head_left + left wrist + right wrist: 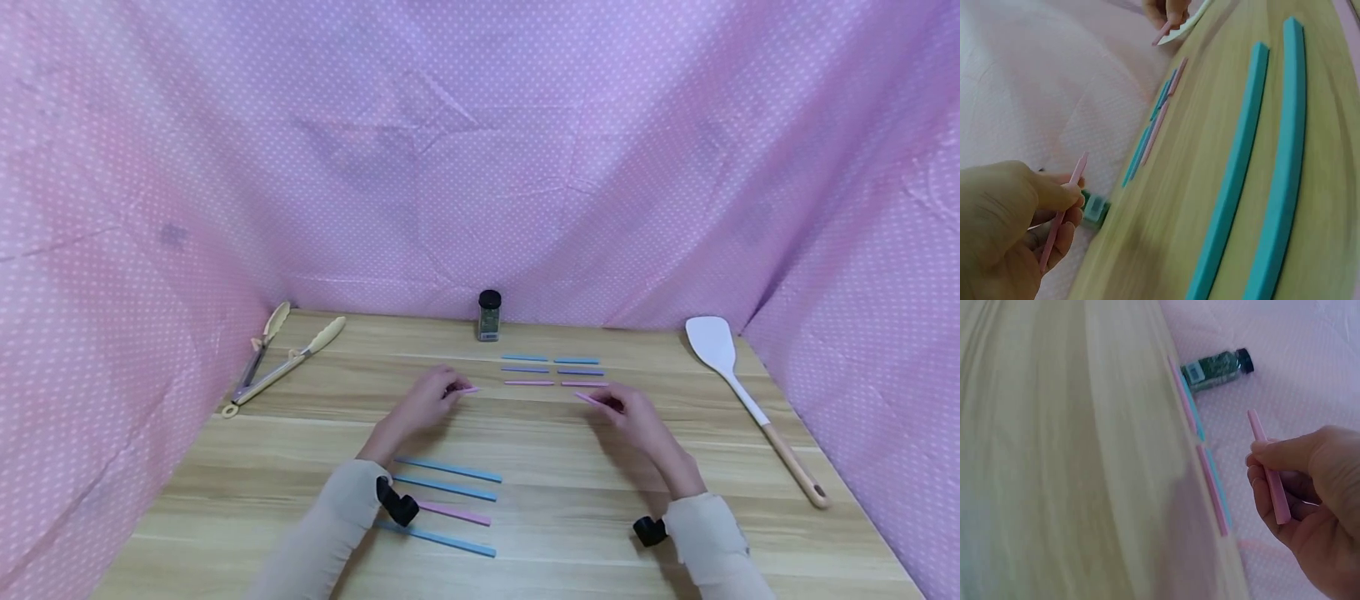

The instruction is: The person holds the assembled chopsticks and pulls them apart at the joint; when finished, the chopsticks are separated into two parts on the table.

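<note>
My left hand [429, 402] pinches a short pink stick [470, 390] between thumb and fingers, above the middle of the wooden table. Another short pink stick [1277, 494] is pinched by my right hand [636, 418]. Between and just beyond the hands, short sticks lie in two side-by-side columns, each with a blue stick [576, 361] at the back, a purple stick [581, 372] in the middle and a pink stick [528, 382] in front. Nearer my body, partly behind the left forearm, lie longer sticks: several blue strips [450, 470] and a pink strip [457, 513].
A spice jar [489, 317] with a black lid stands at the table's back edge. Spread tongs [273, 375] lie at the left. A white spatula [712, 343] with a wooden handle lies at the right. Pink dotted cloth [480, 167] hangs around the back and sides.
</note>
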`<state>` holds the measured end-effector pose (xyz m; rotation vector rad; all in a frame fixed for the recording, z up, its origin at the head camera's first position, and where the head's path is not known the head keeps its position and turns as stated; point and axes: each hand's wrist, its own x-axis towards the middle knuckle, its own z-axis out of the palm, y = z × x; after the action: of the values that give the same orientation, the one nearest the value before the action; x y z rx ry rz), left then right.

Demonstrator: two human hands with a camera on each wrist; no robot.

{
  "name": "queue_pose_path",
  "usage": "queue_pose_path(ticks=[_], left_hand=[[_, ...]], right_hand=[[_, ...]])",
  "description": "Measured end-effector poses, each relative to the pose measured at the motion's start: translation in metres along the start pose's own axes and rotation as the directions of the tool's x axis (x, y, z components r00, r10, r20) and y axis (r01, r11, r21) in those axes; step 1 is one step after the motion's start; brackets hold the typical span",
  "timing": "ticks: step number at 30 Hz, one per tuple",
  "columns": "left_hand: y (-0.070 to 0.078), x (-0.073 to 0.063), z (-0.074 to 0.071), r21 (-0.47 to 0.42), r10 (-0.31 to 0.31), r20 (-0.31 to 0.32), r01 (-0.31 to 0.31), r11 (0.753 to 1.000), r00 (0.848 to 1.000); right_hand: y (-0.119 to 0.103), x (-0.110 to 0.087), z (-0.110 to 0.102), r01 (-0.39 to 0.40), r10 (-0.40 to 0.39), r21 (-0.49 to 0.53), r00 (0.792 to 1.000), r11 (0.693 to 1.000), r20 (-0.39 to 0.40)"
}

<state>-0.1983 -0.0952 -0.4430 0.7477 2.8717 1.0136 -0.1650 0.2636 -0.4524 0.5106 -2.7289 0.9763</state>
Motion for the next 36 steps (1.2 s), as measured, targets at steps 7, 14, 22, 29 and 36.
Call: queue_pose_path(ticks=[7, 14, 22, 29, 36], left_hand=[[0.012, 0.017, 0.028, -0.005, 0.023, 0.023, -0.023, 1.0, 0.999], [0.029, 0.034, 0.049, -0.013, 0.008, 0.061, -0.007, 1.0, 0.998], [0.048, 0.049, 0.068, -0.033, 0.003, 0.058, -0.001, 0.999, 0.998], [0.054, 0.055, 0.08, -0.047, -0.036, 0.066, 0.039, 0.998, 0.997], [0.051, 0.061, 0.09, -0.039, -0.017, 0.039, 0.018, 0.999, 0.999]], right_hand=[[0.014, -0.002, 0.0, -0.087, 0.087, -0.035, 0.996, 0.996, 0.012], [0.022, 0.002, 0.003, -0.087, 0.089, -0.056, 0.996, 0.995, 0.028], [0.023, 0.009, 0.007, -0.053, 0.056, -0.073, 0.998, 0.996, 0.041], [0.025, 0.014, 0.01, 0.007, -0.004, -0.072, 0.999, 0.997, 0.043], [0.028, 0.015, 0.011, 0.004, 0.001, -0.077, 0.998, 0.997, 0.064]])
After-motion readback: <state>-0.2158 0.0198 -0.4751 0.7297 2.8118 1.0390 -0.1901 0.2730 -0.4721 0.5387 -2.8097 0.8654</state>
